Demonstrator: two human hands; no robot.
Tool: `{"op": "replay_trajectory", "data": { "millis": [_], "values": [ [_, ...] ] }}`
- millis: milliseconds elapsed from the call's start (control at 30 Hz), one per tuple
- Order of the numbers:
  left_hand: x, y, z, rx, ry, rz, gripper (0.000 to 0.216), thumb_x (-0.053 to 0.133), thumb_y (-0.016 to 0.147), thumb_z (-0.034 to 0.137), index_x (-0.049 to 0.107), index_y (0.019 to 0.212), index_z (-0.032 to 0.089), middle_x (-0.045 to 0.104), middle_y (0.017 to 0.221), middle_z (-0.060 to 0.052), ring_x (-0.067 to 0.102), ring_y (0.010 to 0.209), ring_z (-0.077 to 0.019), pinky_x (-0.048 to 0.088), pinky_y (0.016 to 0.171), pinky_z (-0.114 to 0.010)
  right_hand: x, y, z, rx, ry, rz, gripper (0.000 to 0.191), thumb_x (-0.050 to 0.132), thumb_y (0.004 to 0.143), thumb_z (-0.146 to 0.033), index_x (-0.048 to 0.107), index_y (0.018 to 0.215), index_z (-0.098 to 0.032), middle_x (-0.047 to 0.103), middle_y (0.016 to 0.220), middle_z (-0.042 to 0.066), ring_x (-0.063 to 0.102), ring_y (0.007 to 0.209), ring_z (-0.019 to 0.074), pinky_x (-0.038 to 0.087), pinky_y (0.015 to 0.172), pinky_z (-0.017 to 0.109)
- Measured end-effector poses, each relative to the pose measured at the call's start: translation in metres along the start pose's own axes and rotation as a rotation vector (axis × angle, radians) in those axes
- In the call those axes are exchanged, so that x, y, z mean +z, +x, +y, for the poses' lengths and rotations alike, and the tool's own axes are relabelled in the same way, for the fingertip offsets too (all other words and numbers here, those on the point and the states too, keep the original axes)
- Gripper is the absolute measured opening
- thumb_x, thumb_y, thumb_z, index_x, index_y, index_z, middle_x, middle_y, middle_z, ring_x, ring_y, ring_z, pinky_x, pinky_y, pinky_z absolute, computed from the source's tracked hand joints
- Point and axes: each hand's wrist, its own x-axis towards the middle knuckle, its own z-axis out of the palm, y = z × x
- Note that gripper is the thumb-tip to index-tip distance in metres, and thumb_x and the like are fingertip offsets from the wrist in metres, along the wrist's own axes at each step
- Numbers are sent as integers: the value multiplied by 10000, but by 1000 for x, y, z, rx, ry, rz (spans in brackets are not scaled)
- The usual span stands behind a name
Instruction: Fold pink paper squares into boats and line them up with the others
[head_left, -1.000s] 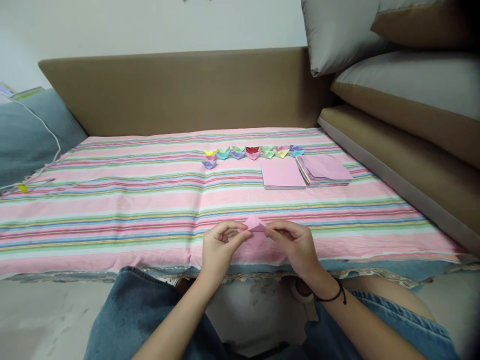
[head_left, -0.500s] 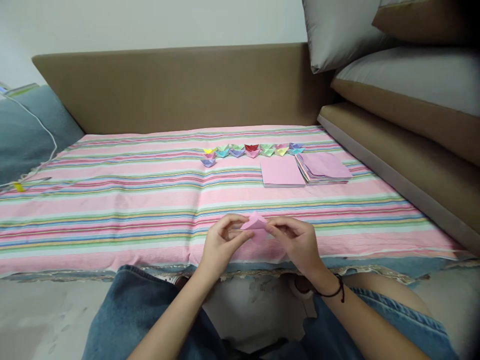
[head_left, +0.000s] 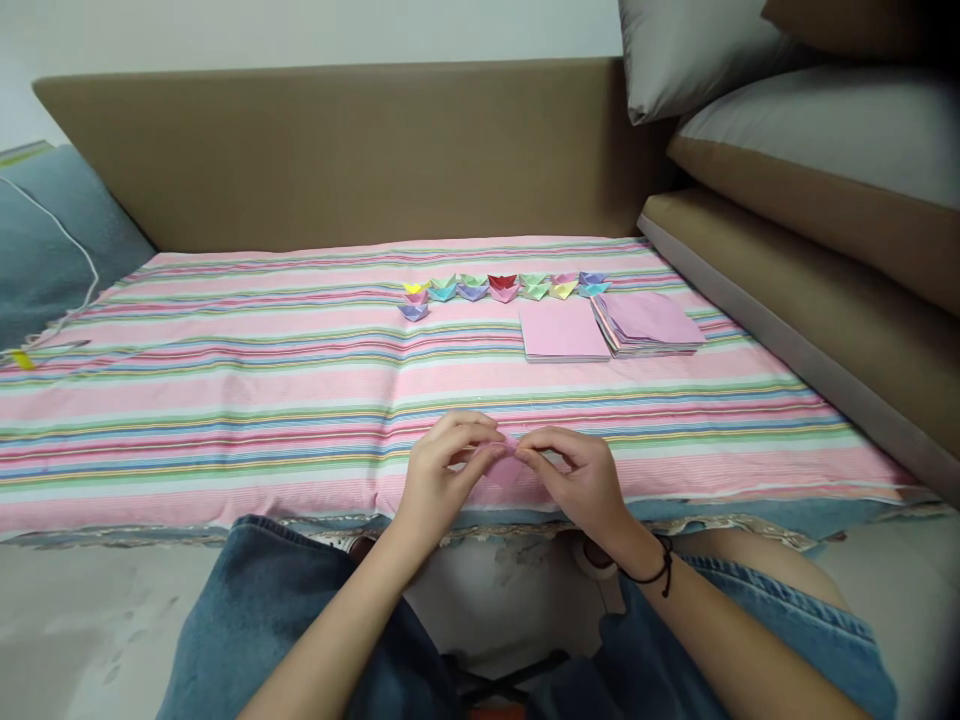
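The left hand (head_left: 441,472) and right hand (head_left: 583,482) pinch one small folded pink paper (head_left: 507,464) in closed fingers, above the near edge of a striped sheet (head_left: 225,400). Beyond lie two pink paper stacks, one square (head_left: 564,328) and one fanned (head_left: 649,320), then a row of tiny folded paper figures (head_left: 502,289), too small to count.

A home living room: tan sofa (head_left: 360,150) (grey cushions (head_left: 817,120) stacked) under a striped cloth (head_left: 225,400).
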Motion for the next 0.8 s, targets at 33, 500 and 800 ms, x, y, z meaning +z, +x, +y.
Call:
{"op": "replay_trajectory", "data": {
  "millis": [33,500,800],
  "values": [
    [0,0,0,17,6,0,84,631,787,256,695,822,213,631,904,-67,604,896,-179,530,593,-207,0,0,0,1,-2,-3,116,601,813,-239,661,715,-223,679,696,23,628,666,182,488,636,290],
    [1,2,-7,-68,-92,9,83,678,742,256,674,736,173,558,942,-67,591,896,-173,535,549,-183,2,-1,-2,15,102,61,76,667,767,-221,729,808,-235,733,771,24,676,708,188,543,643,288],
    [4,-1,-11,-95,-165,5,141,704,723,237,703,861,203,560,961,-52,619,771,-128,528,510,-171,0,0,-2,-27,99,29,138,649,786,-161,736,826,-261,731,772,3,670,705,170,521,644,272]
  ]
}}
